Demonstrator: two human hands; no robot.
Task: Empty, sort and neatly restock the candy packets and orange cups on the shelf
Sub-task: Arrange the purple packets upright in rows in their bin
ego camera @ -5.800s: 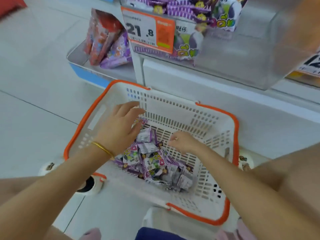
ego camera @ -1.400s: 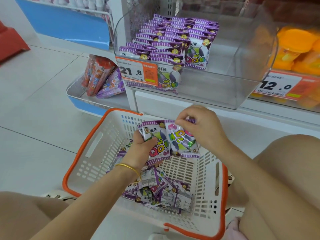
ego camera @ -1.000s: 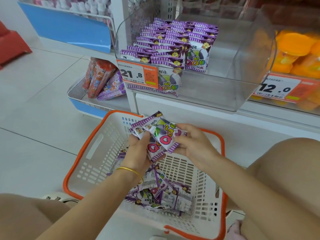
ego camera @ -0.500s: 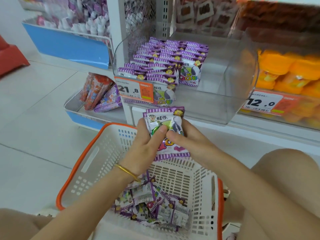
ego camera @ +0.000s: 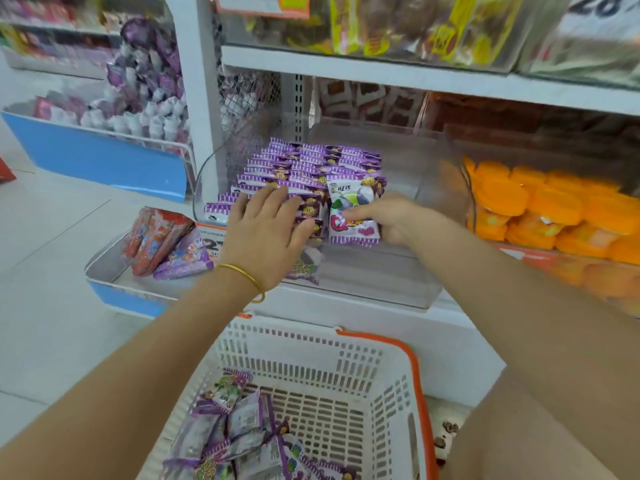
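White shelving, clear plastic bin [ego camera: 398, 278] — glossy purple candy packets [ego camera: 311, 164] ranked upright inside, orange cups [ego camera: 554, 209] in the next bin. Left hand [ego camera: 266, 230] flat, fingers spread, on the rows; right hand [ego camera: 391, 220] pinching one crinkly packet [ego camera: 351, 216] beside them. Both lifted from over the slotted basket [ego camera: 381, 344] — moments ago together on that packet.

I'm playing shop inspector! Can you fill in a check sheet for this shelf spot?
Surface: clear bin on the shelf.
Job's things: purple packet rows fill the bin's left; loose packets lie in the basket; orange cups fill the next bin.
Clutter: red and purple packs in a side tray.
Hands: left hand flat on the rows; right hand grips a purple packet upright beside them.
Cables: nothing seen.
Surroundings: tiled floor; blurred snacks above.
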